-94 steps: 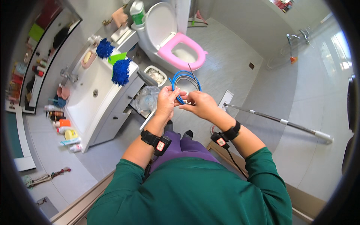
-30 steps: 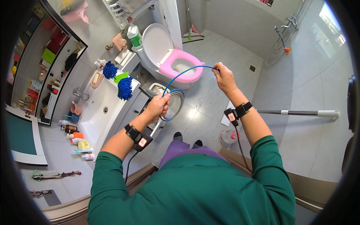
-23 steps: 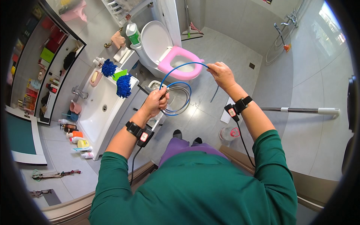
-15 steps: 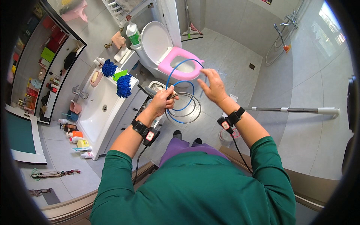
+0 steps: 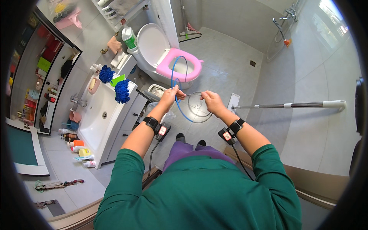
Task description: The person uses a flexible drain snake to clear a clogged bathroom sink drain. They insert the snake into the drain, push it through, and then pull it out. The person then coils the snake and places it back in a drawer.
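A thin, flexible cable (image 5: 172,73), partly blue and partly grey, hangs in loose loops in front of me, above the floor and before the toilet. My left hand (image 5: 168,99) is closed round the loops at their left side. To its right, my right hand (image 5: 214,102) pinches the grey stretch (image 5: 200,122) of the same cable between thumb and fingers. One blue loop rises in front of the pink toilet seat (image 5: 163,68). Where the cable's ends lie I cannot make out.
On the left is a white washbasin (image 5: 94,119) with bottles and two blue chenille mop heads (image 5: 122,92) at its edge. The toilet (image 5: 153,42) stands ahead, lid up. A long-handled flat tool (image 5: 287,105) leans across the right side. A shower (image 5: 285,32) hangs far right.
My right hand has come down from the upper loop, where its fingers were spread, and now grips the grey part. The loops have shifted and drawn out between my hands.
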Motion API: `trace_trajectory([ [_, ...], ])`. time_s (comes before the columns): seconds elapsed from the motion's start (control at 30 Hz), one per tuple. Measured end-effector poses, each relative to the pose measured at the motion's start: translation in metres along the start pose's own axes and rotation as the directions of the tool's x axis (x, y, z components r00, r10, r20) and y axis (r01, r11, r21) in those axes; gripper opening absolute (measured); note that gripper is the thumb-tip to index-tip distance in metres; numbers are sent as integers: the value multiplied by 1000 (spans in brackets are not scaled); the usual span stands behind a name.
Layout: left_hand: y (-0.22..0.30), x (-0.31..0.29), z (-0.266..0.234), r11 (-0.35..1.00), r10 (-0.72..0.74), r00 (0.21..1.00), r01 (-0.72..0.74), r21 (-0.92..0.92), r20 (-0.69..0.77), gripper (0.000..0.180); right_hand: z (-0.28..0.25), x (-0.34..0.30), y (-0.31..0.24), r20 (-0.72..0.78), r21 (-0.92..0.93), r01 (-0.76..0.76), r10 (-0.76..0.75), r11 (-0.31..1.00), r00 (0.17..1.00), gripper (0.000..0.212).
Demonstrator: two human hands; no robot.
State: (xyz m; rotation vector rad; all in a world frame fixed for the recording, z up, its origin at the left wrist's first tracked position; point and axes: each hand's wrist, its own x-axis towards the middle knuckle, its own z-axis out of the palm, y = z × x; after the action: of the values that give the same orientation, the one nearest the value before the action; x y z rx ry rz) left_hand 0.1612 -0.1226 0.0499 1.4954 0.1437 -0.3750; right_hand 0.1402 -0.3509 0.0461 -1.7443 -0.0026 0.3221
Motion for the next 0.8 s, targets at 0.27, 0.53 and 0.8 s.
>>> trace_trajectory([
  [0.27,-17,24,-2,995,-51,998,53,83,-26,55,-71,-12,18,-182,803,-83,375,590,909,28],
  [0.53,-27,15,15,958,-168,976,129,256,136,51,-115,-12,38,-187,942,-14,559,336,808,17],
  [0.8,-37,-25,11,986,-52,987,27,162,154,41,-153,-11,75,-217,941,-22,653,337,726,16],
])
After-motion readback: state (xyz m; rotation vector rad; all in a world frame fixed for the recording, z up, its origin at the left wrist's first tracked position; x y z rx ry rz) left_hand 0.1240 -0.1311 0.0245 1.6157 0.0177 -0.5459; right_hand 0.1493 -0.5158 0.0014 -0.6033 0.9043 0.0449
